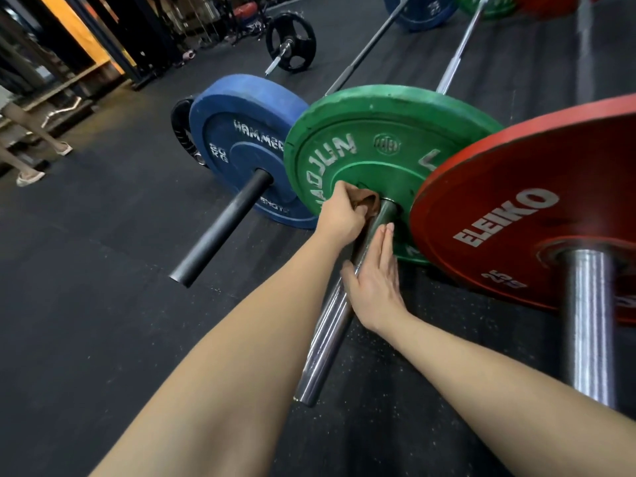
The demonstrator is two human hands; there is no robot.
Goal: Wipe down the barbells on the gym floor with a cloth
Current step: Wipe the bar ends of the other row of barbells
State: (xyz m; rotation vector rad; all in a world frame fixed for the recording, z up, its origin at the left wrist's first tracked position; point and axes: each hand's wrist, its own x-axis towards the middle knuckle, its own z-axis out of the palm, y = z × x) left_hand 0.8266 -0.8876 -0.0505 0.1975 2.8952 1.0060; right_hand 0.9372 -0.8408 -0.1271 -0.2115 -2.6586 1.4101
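Three barbells lie side by side on the black gym floor. The middle one carries a green plate [378, 146], and its chrome sleeve [327, 335] points toward me. My left hand [340, 215] grips a brown cloth [369, 201] bunched against the sleeve where it meets the green plate. My right hand [375, 280] lies with straight fingers along the right side of the same sleeve, thumb under it. To the left is a blue plate [241, 139] on a black sleeve [220, 232]. A red plate [537, 215] on a chrome sleeve [588, 325] stands at the right.
A smaller barbell with a black plate [290, 41] lies farther back. A person's legs in sandals [31, 156] stand at the left edge beside a rack holding a curl bar [63, 108]. The far ends of the bars carry more coloured plates [418, 10].
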